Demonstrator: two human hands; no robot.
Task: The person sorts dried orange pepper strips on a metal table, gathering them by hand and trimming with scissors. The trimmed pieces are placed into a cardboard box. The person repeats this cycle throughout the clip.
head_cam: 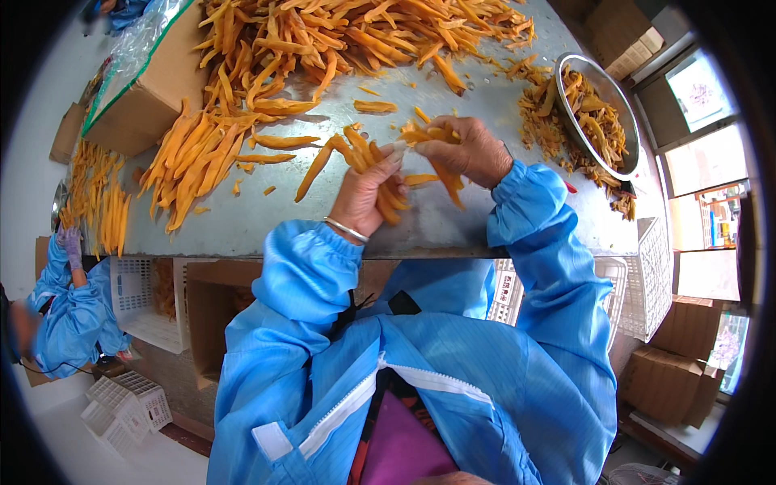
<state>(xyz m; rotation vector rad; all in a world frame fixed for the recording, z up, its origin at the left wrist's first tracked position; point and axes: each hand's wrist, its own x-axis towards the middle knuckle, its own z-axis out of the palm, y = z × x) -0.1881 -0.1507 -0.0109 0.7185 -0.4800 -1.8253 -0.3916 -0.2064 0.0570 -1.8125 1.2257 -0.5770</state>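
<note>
My left hand [364, 197], with a metal bangle at its wrist, is closed around several orange dried strips, perhaps sweet potato [357, 148]. Just to its right, my right hand [467, 148] grips more strips, some hanging below its fingers. Both hands are above the metal table [260, 215], close together. A large heap of the strips [291, 42] covers the table's far side. Left of my hands lies a pile of strips laid roughly side by side [194, 157]. A few loose strips [376, 107] and crumbs are scattered around my hands.
A metal bowl [633, 136] of small pieces stands at the right, beside scraps [539, 115]. A plastic-lined cardboard box [151, 97] is at the left. White plastic crates [648, 279] and an open carton [206, 321] are below the table edge. A co-worker in blue [73, 309] is at the far left.
</note>
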